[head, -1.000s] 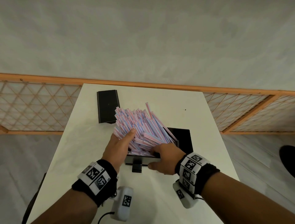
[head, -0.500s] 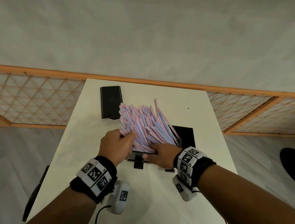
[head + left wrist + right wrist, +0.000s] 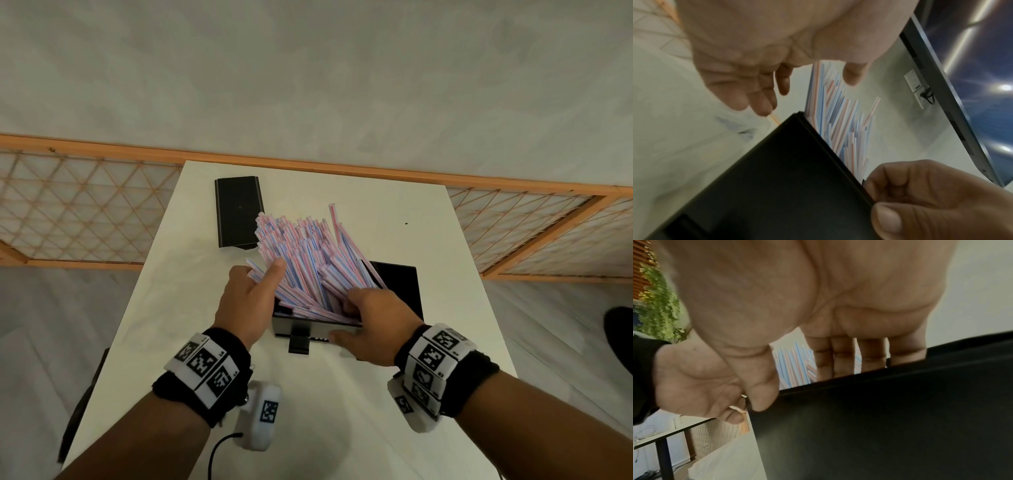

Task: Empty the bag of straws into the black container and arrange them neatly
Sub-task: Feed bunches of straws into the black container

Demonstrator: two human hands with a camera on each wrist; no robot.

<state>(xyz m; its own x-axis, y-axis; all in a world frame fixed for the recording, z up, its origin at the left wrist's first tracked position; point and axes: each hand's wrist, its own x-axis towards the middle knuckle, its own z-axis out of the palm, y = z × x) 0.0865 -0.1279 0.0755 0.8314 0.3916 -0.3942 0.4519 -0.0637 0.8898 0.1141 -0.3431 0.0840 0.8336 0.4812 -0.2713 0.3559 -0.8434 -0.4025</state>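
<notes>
Head view first, scanning from the left: a flat black rectangular lid (image 3: 238,216) lies on the white desk (image 3: 394,212) at the far left, apart from the action. Next comes the left hand (image 3: 247,301), wrist strapped in a black band with coded white markers, thumb up against the left flank of the pink-and-blue striped paper straws (image 3: 301,260). Those straws fan up and away out of the open black rectangular container (image 3: 397,284), their lower ends sunk inside it at the near wall. Further right, the right hand (image 3: 373,325) straddles the container's near edge, thumb on the front wall, fingers dipped in among the straws.

Left wrist view now, and it shows what the head camera can't: the left palm (image 3: 777,40) is cupped, fingers loosely bent, thumb near the bundle (image 3: 838,121), nothing clamped. Whether the fingertips actually touch the straws, I can't tell. At lower right the other hand (image 3: 931,203) pinches the box rim (image 3: 838,162).

Right wrist view confirms it: the thumb (image 3: 760,386) presses the container's outer wall (image 3: 879,426) while four fingers (image 3: 871,353) hook over the rim, straws (image 3: 795,365) showing behind them. The left hand (image 3: 694,382) shows at the box's corner.
</notes>
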